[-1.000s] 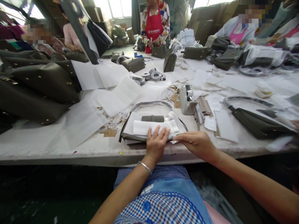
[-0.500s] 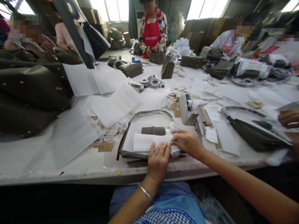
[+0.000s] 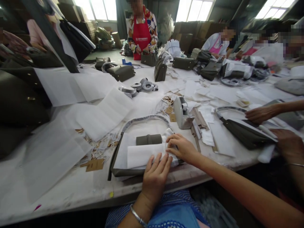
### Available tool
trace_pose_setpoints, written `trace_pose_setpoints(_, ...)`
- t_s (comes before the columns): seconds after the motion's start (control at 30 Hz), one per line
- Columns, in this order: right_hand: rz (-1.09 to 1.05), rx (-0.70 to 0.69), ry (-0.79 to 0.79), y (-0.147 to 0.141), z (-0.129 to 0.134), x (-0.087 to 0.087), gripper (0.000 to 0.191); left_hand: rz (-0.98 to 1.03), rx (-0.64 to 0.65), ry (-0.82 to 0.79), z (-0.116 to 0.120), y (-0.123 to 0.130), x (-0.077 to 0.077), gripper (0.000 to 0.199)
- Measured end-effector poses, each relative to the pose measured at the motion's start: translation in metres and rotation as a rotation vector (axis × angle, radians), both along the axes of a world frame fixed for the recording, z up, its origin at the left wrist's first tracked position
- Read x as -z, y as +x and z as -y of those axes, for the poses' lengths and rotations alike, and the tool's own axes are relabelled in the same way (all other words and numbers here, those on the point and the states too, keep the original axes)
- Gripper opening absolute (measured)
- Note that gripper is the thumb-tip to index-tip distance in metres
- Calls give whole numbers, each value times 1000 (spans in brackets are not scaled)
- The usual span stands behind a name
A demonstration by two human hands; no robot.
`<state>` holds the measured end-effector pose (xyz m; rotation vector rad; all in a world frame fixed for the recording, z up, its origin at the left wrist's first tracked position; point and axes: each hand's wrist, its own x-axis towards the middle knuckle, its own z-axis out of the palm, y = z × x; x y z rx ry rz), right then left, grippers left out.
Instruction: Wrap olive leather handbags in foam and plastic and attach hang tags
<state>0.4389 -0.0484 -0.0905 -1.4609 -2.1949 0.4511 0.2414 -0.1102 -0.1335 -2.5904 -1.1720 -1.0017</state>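
Observation:
A dark olive handbag (image 3: pixel 129 172) lies flat at the table's front edge, its wrapped handle (image 3: pixel 142 118) arching away from me. White sheeting covers its upper face. On it rest a dark olive band (image 3: pixel 148 139) and, nearer me, a folded white foam sheet (image 3: pixel 140 155). My left hand (image 3: pixel 155 177) presses on the foam sheet with fingers stretched out flat. My right hand (image 3: pixel 181 147) has bent fingers closed at the foam sheet's right end, where the fingertips partly hide what they pinch.
Beyond the bag stands a grey tape dispenser (image 3: pixel 182 113) beside brown card strips (image 3: pixel 199 118). Tags with strings (image 3: pixel 95 165) and white sheets (image 3: pixel 104 114) lie to the left. At right, a co-worker's hands (image 3: pixel 261 114) work over another olive bag (image 3: pixel 247 133).
The view has swung right, so the table's things sit further left. Both my hands remain at the foam sheet. The co-worker's hand at right has reached onto the other bag.

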Motion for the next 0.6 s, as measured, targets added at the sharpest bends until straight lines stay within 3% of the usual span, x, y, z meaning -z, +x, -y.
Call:
trace_pose_setpoints(0.13,-115,-4,33,9,-2,-12,3,35,-41,-16,-1,3,0,43)
trace_pose_setpoints(0.2,-202,53,81,26,-13,-28,12,50,-45,-27,-1,4,1,45)
trace_pose_setpoints(0.3,-343,411,96,63,-44,-52,22,74,-38,-37,-1,5,2,46)
trace_pose_setpoints(0.33,-402,550,20,76,-57,-58,23,83,-37,-41,-2,6,2,47)
trace_pose_setpoints(0.4,-455,663,-126,99,-85,-62,25,105,-35,-40,-3,6,3,46)
trace_pose_setpoints(0.6,-680,691,-607,127,-143,-53,26,155,-35,3,-4,7,9,43)
